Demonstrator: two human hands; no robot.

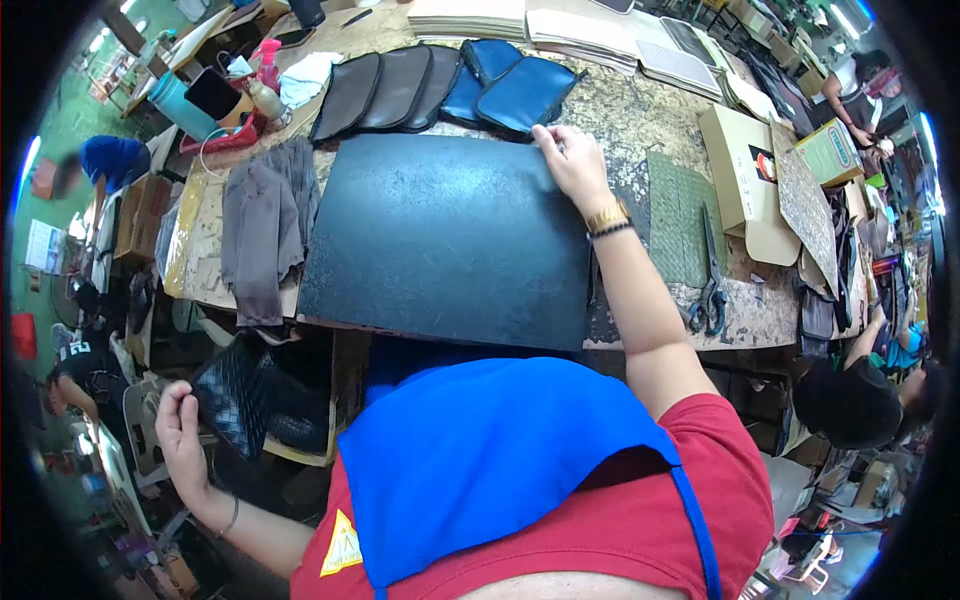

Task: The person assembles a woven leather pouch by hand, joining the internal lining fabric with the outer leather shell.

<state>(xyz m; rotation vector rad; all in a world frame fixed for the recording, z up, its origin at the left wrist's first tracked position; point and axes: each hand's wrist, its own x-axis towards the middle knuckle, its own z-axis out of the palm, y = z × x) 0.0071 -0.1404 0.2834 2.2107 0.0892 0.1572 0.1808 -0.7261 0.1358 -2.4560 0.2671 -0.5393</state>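
Observation:
A large black sheet (pixel 440 240) lies flat at the front of the worktable. My right hand (pixel 575 165) is at its far right corner, fingers curled over the edge and covering that corner. Low on the left, beside the table, my left hand (pixel 182 435) has its fingers bent together at the edge of a black woven leather piece (pixel 232 400). This piece hangs at an angle below the table edge, over a dark compartment. Part of the fingers' contact with it is hard to make out.
Brown pouches (pixel 395 88) and blue pouches (pixel 525 92) lie behind the sheet. Grey-brown cloth (pixel 262 225) drapes over the front edge. On the right are a green woven piece (pixel 680 215), scissors (pixel 711 285) and an open cardboard box (pixel 735 180). Other people work on both sides.

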